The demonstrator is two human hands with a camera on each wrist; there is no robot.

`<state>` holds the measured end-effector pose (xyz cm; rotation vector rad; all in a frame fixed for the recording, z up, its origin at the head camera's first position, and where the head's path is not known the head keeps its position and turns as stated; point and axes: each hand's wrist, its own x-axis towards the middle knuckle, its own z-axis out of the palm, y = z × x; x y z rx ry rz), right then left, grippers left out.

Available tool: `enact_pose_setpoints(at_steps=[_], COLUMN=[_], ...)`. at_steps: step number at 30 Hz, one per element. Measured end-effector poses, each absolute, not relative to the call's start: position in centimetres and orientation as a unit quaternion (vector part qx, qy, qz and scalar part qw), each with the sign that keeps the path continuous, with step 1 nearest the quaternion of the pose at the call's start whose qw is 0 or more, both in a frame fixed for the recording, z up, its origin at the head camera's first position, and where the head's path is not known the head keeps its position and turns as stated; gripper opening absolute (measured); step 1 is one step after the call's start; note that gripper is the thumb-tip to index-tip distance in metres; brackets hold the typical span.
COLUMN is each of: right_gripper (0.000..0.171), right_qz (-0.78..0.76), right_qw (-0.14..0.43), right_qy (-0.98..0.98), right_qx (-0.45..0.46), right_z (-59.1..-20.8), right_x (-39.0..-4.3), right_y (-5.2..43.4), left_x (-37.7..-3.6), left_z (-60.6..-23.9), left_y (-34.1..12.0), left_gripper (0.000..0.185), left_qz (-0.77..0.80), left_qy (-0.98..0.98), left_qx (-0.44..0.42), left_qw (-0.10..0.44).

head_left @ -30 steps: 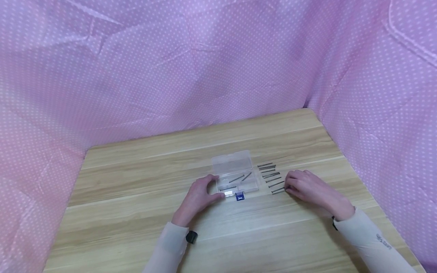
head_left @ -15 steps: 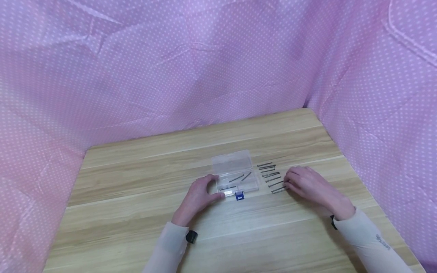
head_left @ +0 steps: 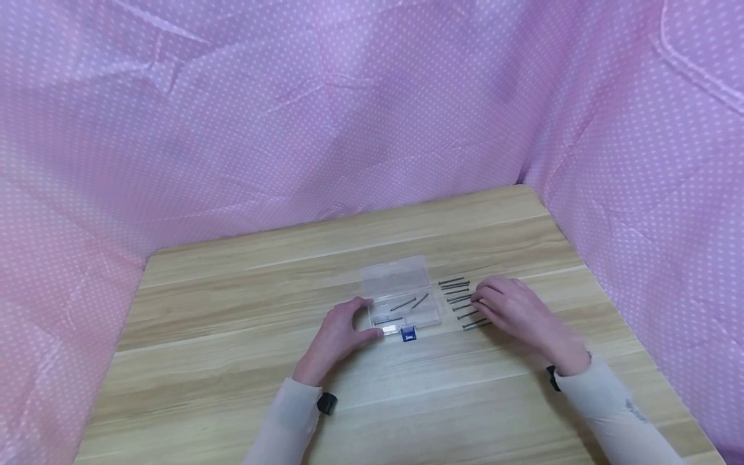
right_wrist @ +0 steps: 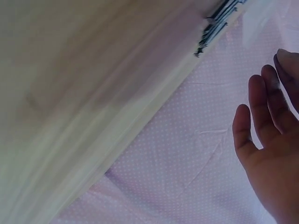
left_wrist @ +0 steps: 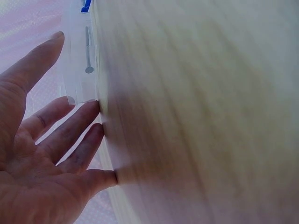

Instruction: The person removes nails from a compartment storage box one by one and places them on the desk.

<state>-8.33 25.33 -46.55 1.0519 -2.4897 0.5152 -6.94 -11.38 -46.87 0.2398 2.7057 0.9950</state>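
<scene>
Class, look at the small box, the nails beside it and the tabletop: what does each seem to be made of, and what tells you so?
Box: probably clear plastic, glossy; the nails inside show through it.
Nails: likely steel; thin, dark grey, with a dull sheen.
Tabletop: wood or wood-look laminate; pale grain in long bands, smooth matt surface.

surface: light wood-grain tabletop [head_left: 232, 361] | on it, centre: clear plastic box [head_left: 401, 298], lid open, a few nails inside, blue latch [head_left: 409, 334] at its near edge | just right of the box: row of loose nails [head_left: 456, 294] lying roughly parallel | left hand [head_left: 340, 336] rests at the box's left end | right hand [head_left: 514, 310] rests on the row of nails
</scene>
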Motion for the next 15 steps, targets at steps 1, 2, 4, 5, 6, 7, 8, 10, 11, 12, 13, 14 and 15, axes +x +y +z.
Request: enact_pose_setpoints(at_steps=[1, 2, 4, 5, 6, 7, 8, 10, 11, 12, 13, 14, 15], right_gripper=[0.019, 0.019, 0.019, 0.019, 0.018, 0.018, 0.018, 0.020, 0.020, 0.022, 0.022, 0.022, 0.022], right_qz=[0.187, 0.190, 0.197, 0.201, 0.205, 0.209, 0.213, 0.218, 0.221, 0.223, 0.226, 0.228, 0.231], right_qw=[0.197, 0.199, 0.202, 0.204, 0.206, 0.208, 0.211, 0.216, 0.220, 0.222, 0.224, 0.225, 0.226], right_qy=[-0.886, -0.885, -0.883, -0.882, -0.881, -0.879, -0.877, -0.874, -0.872, -0.870, -0.868, -0.867, -0.867], right_qx=[0.375, 0.375, 0.374, 0.374, 0.374, 0.374, 0.375, 0.377, 0.378, 0.379, 0.381, 0.381, 0.380], right_z=[-46.5, -46.4, -46.2, -46.1, -46.0, -45.9, -45.8, -45.6, -45.5, -45.4, -45.3, -45.2, -45.1], right_x=[-8.4, -8.4, -8.4, -8.4, -8.4, -8.5, -8.5, -8.5, -8.5, -8.6, -8.6, -8.6, -8.6], right_y=[25.2, 25.0, 24.7, 24.5, 24.4, 24.2, 23.9, 23.5, 23.3, 23.0, 22.8, 22.5, 22.3], left_x=[-6.9, -6.9, -6.9, -6.9, -6.9, -6.9, -6.9, -6.9, -6.9, -6.9, -6.9, -6.9, -6.9], left_z=[-46.9, -46.9, -47.0, -47.0, -47.1, -47.1, -47.1, -47.1, -47.1, -47.1, -47.1, -47.1, -47.1], left_y=[-11.4, -11.4, -11.4, -11.5, -11.5, -11.5, -11.5, -11.5, -11.5, -11.5, -11.5, -11.6, -11.6], left_gripper=[0.066, 0.066, 0.065, 0.065, 0.065, 0.065, 0.064, 0.064, 0.064, 0.064, 0.064, 0.064, 0.064], left_qz=[0.342, 0.342, 0.343, 0.343, 0.343, 0.344, 0.345, 0.347, 0.346, 0.346, 0.346, 0.345, 0.345], left_qy=[0.928, 0.928, 0.928, 0.928, 0.928, 0.928, 0.927, 0.927, 0.927, 0.927, 0.927, 0.928, 0.928], left_qx=[0.083, 0.084, 0.088, 0.090, 0.091, 0.093, 0.094, 0.095, 0.095, 0.094, 0.093, 0.092, 0.092], left_qw=[0.122, 0.121, 0.116, 0.114, 0.112, 0.110, 0.109, 0.108, 0.107, 0.107, 0.108, 0.108, 0.108])
